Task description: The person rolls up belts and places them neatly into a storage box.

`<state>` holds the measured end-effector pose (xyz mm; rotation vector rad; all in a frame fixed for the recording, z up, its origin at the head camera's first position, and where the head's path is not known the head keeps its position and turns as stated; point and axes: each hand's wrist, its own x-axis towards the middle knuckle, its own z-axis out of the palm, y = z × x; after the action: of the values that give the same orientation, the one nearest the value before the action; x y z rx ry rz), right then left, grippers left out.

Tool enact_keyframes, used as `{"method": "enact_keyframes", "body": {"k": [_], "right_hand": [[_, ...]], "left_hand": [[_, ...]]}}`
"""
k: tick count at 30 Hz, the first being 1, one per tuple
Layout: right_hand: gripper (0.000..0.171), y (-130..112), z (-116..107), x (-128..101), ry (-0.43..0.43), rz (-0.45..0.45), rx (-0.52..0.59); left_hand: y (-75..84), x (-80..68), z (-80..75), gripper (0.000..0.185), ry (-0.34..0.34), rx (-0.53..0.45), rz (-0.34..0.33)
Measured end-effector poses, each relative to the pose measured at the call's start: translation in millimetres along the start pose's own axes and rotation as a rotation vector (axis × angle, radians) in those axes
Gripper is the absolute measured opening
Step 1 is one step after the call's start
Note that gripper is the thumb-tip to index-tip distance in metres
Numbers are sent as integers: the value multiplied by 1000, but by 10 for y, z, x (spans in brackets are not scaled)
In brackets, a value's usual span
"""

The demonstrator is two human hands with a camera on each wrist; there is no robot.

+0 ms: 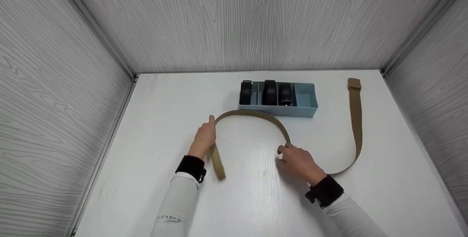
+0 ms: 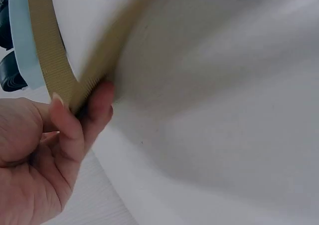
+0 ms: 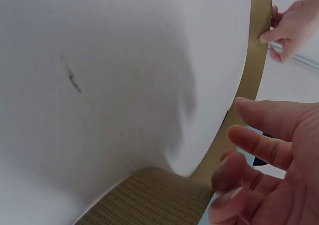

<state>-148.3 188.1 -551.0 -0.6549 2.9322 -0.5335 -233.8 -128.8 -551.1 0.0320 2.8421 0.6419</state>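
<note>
We are looking at a tan webbing belt (image 1: 256, 115) that is lying in a long wavy line on the white table (image 1: 384, 193), standing on its edge and arching just in front of a blue divided box (image 1: 305, 109). The left hand (image 1: 204, 138) is pinching the belt near its left end; in the left wrist view we are seeing the thumb and a fingertip (image 2: 97, 103) closing on the strap (image 2: 50, 50). The right hand (image 1: 298, 160) is resting beside the belt where the arch is coming down, and its fingers (image 3: 259, 120) are lying loosely bent with the strap (image 3: 251, 75) just beyond them. We cannot tell if they are touching it, because the hand itself is hiding that part in the head view. The far end of the belt is lying near the right back corner. Three dark rolls (image 1: 270, 92) are sitting in the box, and their details are too small to make out.
</note>
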Motion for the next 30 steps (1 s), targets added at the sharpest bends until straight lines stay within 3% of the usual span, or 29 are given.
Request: {"method": "enact_keyframes", "body": {"k": [3, 6, 8, 12, 14, 16, 21, 27, 30], "right_hand": [[18, -45, 42, -5, 22, -83, -1], [22, -110, 81, -14, -3, -154, 10], [33, -160, 104, -17, -65, -174, 43], [51, -278, 171, -7, -183, -192, 99], [55, -336, 229, 10, -189, -208, 103], [50, -380, 294, 33, -150, -241, 91], [13, -410, 404, 107, 39, -266, 53], [21, -387, 382, 218, 184, -123, -23], [23, -386, 374, 265, 202, -82, -76]], "left_hand": [[33, 19, 30, 58, -11, -103, 22], [99, 38, 79, 36, -14, -113, 11], [156, 46, 118, 21, -9, -110, -16], [272, 15, 193, 22, 0, -174, -76], [324, -14, 216, 26, 1, -206, -84], [367, -42, 234, 24, 4, -202, -72], [453, -131, 264, 20, 15, -132, -29], [535, -352, 342, 21, 83, 40, 56], [601, -479, 394, 23, 69, 83, 118]]}}
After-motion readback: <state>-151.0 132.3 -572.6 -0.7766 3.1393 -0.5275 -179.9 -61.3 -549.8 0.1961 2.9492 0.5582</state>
